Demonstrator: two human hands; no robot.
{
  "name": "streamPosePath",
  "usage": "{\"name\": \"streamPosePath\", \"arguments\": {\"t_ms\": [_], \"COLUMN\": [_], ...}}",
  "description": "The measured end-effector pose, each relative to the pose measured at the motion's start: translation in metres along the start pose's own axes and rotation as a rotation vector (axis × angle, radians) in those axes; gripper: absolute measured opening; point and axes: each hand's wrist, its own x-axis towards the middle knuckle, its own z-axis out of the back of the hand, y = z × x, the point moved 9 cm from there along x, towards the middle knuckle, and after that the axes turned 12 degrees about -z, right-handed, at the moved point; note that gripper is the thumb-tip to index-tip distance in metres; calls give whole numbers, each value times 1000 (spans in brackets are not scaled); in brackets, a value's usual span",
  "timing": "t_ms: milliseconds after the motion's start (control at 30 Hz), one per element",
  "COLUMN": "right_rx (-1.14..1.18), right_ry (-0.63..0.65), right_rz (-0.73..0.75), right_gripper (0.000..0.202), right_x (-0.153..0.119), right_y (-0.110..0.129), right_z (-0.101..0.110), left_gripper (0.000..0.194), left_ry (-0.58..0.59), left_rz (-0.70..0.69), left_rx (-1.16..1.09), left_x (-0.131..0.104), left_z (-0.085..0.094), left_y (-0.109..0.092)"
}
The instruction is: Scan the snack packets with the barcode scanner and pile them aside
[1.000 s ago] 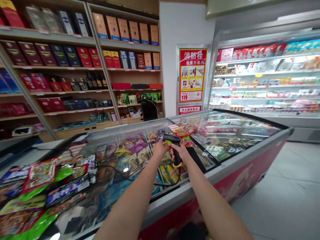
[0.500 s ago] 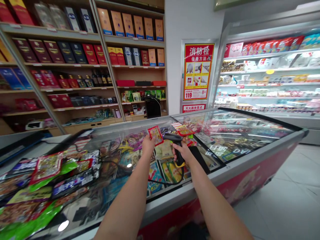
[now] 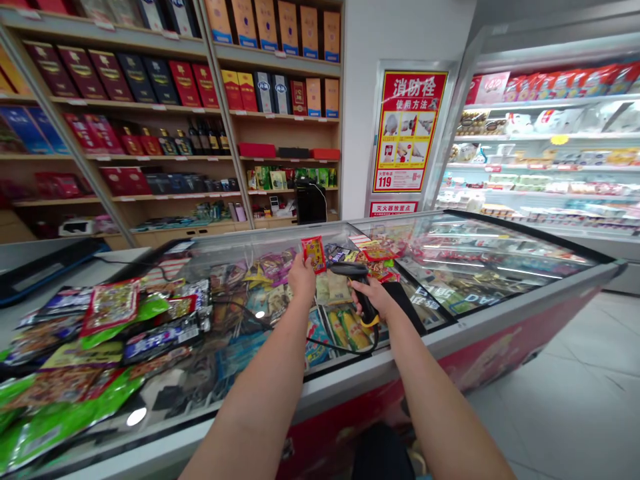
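Pinched in my left hand (image 3: 302,275) is a small red and yellow snack packet (image 3: 315,254), held upright above the glass top of the chest freezer (image 3: 280,293). My right hand (image 3: 371,297) is wrapped round the grip of a black barcode scanner (image 3: 353,270) with a yellow-trimmed base. The scanner's head points left, close to the packet but apart from it. From its grip a black cable (image 3: 333,348) loops down and runs left across the glass. Several more packets (image 3: 377,251) lie on the glass just beyond the scanner.
A pile of snack packets (image 3: 113,313) covers the freezer's left end. Behind stand shelves of boxed bottles (image 3: 195,83) and a fire-hydrant sign (image 3: 410,133). An open chiller (image 3: 545,147) stands at the right. A black device (image 3: 40,267) sits at far left.
The packet in my left hand has turned more upright, its front now facing me more. My view has shifted slightly down and left. Both hands keep their grips.
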Motion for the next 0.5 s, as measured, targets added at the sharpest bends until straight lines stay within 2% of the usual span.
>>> {"name": "streamPosePath", "arguments": {"t_ms": [300, 500], "right_rx": [-7, -19], "right_ry": [-16, -12], "right_rz": [3, 19], "right_gripper": [35, 37], "right_x": [-1, -5], "right_y": [0, 4], "right_z": [0, -2], "left_gripper": [29, 30], "left_ry": [62, 26], "left_rz": [39, 25], "left_rx": [68, 73], "left_x": [-6, -3], "left_z": [3, 3], "left_y": [-9, -7]}}
